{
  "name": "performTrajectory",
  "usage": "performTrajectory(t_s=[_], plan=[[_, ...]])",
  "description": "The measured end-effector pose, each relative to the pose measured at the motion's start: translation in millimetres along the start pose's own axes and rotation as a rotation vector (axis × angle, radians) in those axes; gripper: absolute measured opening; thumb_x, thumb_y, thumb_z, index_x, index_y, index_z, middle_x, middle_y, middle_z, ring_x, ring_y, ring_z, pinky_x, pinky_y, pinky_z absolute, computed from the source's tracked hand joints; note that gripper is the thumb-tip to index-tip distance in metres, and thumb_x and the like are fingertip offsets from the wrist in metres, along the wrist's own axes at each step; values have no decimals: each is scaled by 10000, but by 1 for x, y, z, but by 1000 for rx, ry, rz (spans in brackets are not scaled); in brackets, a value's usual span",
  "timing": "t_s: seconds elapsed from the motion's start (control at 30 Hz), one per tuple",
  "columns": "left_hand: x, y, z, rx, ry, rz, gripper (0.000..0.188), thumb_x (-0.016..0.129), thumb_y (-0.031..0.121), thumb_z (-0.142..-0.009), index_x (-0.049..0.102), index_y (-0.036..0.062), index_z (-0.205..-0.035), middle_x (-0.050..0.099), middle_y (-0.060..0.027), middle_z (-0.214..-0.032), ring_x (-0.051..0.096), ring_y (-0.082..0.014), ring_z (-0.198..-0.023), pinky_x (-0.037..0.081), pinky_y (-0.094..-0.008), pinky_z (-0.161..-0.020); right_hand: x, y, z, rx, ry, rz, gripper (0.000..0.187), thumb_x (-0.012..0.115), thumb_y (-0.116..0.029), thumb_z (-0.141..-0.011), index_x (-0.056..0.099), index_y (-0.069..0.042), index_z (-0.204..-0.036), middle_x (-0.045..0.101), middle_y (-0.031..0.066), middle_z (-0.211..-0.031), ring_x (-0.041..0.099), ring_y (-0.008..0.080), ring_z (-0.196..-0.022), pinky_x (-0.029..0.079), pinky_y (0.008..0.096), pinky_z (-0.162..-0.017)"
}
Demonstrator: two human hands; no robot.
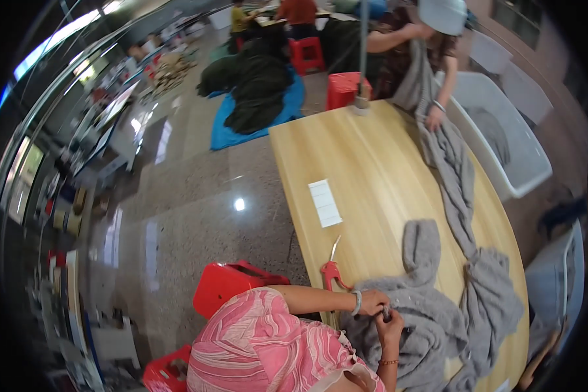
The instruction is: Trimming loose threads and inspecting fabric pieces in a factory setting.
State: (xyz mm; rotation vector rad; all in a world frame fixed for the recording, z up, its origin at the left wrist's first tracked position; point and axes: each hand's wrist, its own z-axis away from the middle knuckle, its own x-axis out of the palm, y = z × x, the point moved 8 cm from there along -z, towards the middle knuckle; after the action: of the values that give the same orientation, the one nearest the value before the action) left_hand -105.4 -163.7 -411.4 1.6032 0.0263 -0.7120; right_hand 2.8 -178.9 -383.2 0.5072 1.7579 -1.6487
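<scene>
A fuzzy grey knit garment [431,313] lies bunched at the near end of the light wood table [379,176]. My left hand [372,302] is closed, its fingers pinching a small fold of the knit. Close against it, my right hand [390,325] is also closed, gripping the same bit at its fingertips; detail there is too small to make out. Just beyond my left hand lie red-handled scissors [334,269], blades pointing away. A white paper strip [325,203] with lines across it rests farther up the table.
Across the table a person in a white cap holds a long grey knit piece [454,173]. At right stand a white tub [526,173] and a bluish tub [555,274]. Red stools [222,287] flank the left. Dark cloth [251,81] lies on a blue sheet [225,134]. A pole [363,52] rises at the far edge.
</scene>
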Motion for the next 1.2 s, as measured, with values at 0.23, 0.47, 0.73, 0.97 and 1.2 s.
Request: performTrajectory(t_s=[0.23, 0.47, 0.73, 0.97, 1.2], plan=[[-2, -34, 16, -135, 230, 33, 161, 527, 112, -715, 570, 5, -828, 592, -207, -779, 568, -400, -770, 448, -455, -682, 25, -14, -16, -15, -255, 0, 208, 629, -144, -709, 580, 53, -755, 564, 210, -630, 564, 285, -549, 438, 364, -550], [-10, -43, 22, -220, 273, 60, 176, 522, 105, -713, 575, -2, -842, 600, -216, -776, 579, -398, -774, 451, -451, -683, 42, -3, -20, -32, -288, -117, 206, 628, -122, -730, 564, 61, -801, 585, 187, -679, 567, 262, -597, 446, 350, -582], [-2, -54, 19, -285, 236, 89, 200, 514, 139, -696, 596, 5, -818, 613, -214, -806, 596, -368, -810, 461, -435, -708, 37, -7, -14, -7, -266, -112, 199, 619, -88, -735, 561, 63, -851, 581, 185, -700, 571, 258, -615, 447, 345, -588], [-19, -43, 34, -259, 341, 140, 180, 500, 162, -728, 565, 10, -800, 596, -198, -774, 578, -359, -762, 453, -435, -676, 39, -10, -16, 16, -271, -153, 176, 597, -72, -744, 602, 62, -859, 589, 154, -685, 555, 212, -581, 440, 321, -562], [-21, -23, 30, -250, 311, 187, 171, 497, 140, -742, 551, 5, -832, 589, -198, -741, 581, -348, -717, 456, -416, -652, 25, 3, -7, 75, -168, -222, 186, 605, -66, -744, 621, 64, -876, 581, 98, -636, 523, 141, -556, 423, 289, -533]])
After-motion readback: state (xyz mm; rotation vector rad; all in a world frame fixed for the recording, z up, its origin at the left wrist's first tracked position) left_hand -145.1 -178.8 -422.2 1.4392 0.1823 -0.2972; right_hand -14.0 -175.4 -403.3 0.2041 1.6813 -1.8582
